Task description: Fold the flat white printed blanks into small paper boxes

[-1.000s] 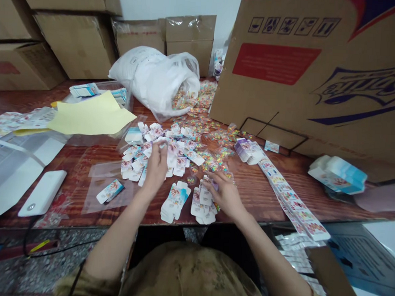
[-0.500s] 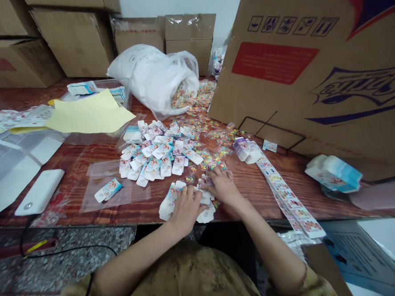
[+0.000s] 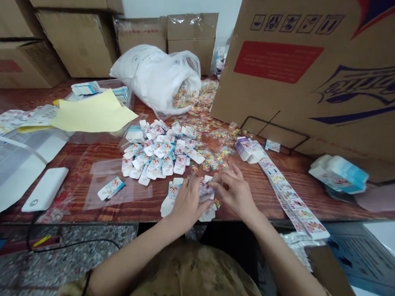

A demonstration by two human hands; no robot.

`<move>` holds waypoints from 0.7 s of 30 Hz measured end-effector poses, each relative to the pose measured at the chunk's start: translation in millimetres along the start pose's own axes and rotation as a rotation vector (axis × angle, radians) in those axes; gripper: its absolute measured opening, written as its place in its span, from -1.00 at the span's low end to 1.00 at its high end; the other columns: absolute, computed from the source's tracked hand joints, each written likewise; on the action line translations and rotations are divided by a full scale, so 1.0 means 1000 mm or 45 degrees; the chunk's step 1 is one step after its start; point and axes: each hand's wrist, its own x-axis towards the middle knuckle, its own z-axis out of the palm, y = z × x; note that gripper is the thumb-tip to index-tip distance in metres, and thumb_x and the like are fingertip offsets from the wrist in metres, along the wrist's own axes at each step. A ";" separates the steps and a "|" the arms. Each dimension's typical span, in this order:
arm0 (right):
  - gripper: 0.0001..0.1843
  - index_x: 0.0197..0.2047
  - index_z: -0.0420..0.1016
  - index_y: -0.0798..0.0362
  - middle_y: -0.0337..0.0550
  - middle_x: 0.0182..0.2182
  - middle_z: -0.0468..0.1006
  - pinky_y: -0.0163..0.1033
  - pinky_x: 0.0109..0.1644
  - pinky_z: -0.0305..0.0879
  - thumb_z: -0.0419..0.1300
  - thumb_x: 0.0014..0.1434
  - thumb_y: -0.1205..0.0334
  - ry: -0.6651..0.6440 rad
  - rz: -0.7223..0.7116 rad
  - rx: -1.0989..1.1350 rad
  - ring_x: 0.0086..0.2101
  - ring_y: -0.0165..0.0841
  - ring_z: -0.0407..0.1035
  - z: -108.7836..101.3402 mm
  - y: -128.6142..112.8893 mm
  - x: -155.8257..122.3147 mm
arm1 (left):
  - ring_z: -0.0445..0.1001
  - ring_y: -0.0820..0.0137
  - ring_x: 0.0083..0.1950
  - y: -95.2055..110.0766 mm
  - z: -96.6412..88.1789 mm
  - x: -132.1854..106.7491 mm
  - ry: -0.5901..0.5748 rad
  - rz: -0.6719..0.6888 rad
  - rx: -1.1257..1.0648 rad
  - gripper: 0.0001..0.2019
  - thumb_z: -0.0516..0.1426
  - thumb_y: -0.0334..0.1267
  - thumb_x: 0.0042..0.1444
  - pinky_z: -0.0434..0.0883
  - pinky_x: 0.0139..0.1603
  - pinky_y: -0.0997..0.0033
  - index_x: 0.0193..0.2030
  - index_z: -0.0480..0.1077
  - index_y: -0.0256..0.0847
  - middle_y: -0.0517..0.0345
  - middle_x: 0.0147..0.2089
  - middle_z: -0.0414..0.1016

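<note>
Both hands meet over a small stack of flat printed cards near the front edge of the wooden table. My left hand is curled around one card at the stack's right side. My right hand pinches the same card with thumb and fingers. A loose heap of the same cards lies just beyond the hands. Small colourful pieces are scattered behind it, spilling from a white plastic bag.
A large cardboard box stands at the right, with a long strip of joined cards in front. Yellow paper, clear plastic bags and a white power bank lie at left. More cartons line the back.
My left hand pulled back from the far card heap to the near stack. Both hands have now come together on one card there.
</note>
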 end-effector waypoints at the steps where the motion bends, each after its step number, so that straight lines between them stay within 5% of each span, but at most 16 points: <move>1: -0.81 -0.40 0.49 -0.06 -0.28 -0.41 0.57 0.14 0.37 -0.15 0.16 0.25 0.16 0.006 -0.057 0.034 -0.33 -0.34 0.46 -0.004 -0.009 -0.002 | 0.41 0.12 0.08 0.004 -0.005 0.004 -0.080 -0.061 -0.202 -0.65 0.21 -0.17 0.12 0.37 0.08 0.03 0.00 0.29 -0.20 -0.08 0.03 0.44; 4: -0.83 -0.34 0.50 -0.09 -0.32 -0.40 0.57 0.14 0.40 -0.16 0.13 0.27 0.24 -0.028 -0.168 0.088 -0.35 -0.37 0.47 -0.009 -0.029 -0.007 | 0.49 0.33 -0.33 0.012 -0.014 0.013 -0.576 -0.313 -0.807 -0.85 0.08 -0.20 0.14 0.45 -0.24 0.28 -0.27 0.36 -0.24 0.11 -0.37 0.47; 6: -0.84 -0.31 0.48 -0.09 -0.34 -0.42 0.56 0.16 0.41 -0.15 0.11 0.28 0.28 -0.036 -0.186 0.098 -0.39 -0.40 0.45 -0.008 -0.036 -0.009 | 0.39 0.44 -0.53 0.015 -0.016 0.015 -0.756 -0.418 -0.968 -0.84 0.04 -0.22 0.12 0.38 -0.43 0.41 -0.42 0.32 -0.23 0.23 -0.56 0.36; 11: -0.85 -0.34 0.41 -0.06 -0.36 -0.49 0.50 0.15 0.35 0.00 0.12 0.29 0.29 -0.105 -0.119 0.266 -0.46 -0.42 0.40 -0.010 -0.041 -0.013 | 0.28 0.53 -0.55 0.009 -0.011 0.011 -0.290 -0.312 -0.745 -0.87 0.21 -0.30 -0.07 0.20 -0.53 0.55 -0.43 0.31 -0.22 0.33 -0.57 0.32; 16: -0.84 -0.20 0.45 -0.04 -0.18 -0.31 0.50 -0.15 -0.12 0.39 0.28 0.16 0.14 0.103 0.240 0.665 -0.32 -0.34 0.40 -0.015 -0.040 -0.011 | 0.31 0.51 -0.45 0.006 -0.014 0.005 -0.319 -0.301 -0.850 -0.73 0.33 -0.14 -0.09 0.28 -0.38 0.50 -0.37 0.43 -0.30 0.26 -0.48 0.40; 21: -0.65 -0.21 0.44 -0.01 -0.22 -0.33 0.50 -0.29 -0.25 0.38 0.41 0.00 0.04 -0.228 0.660 1.233 -0.34 -0.39 0.41 -0.002 -0.031 -0.001 | 0.35 0.42 -0.36 0.013 -0.018 0.003 -0.227 -0.265 -0.649 -0.52 0.37 -0.05 -0.14 0.29 -0.31 0.44 -0.13 0.45 -0.30 0.19 -0.36 0.46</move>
